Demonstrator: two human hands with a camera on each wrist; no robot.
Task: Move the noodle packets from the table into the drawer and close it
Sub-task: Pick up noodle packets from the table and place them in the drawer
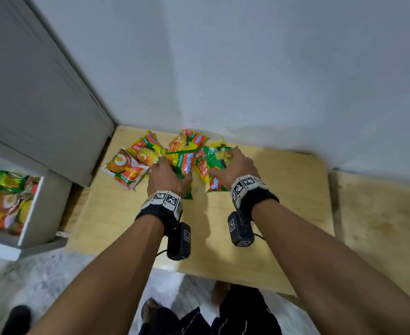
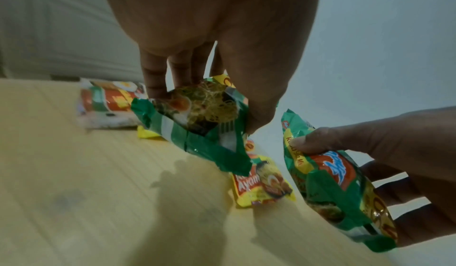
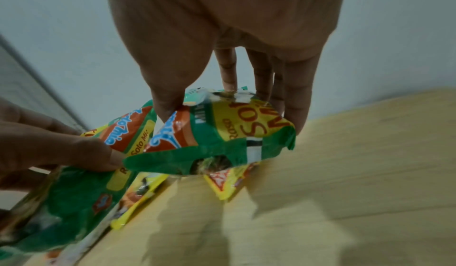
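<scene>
Right hand pinches a green noodle packet (lifted above the table).

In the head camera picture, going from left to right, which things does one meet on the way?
open drawer with packets in it → white noodle packet lying on the wooden table → left hand gripping a green packet → right hand gripping another green packet.
</scene>
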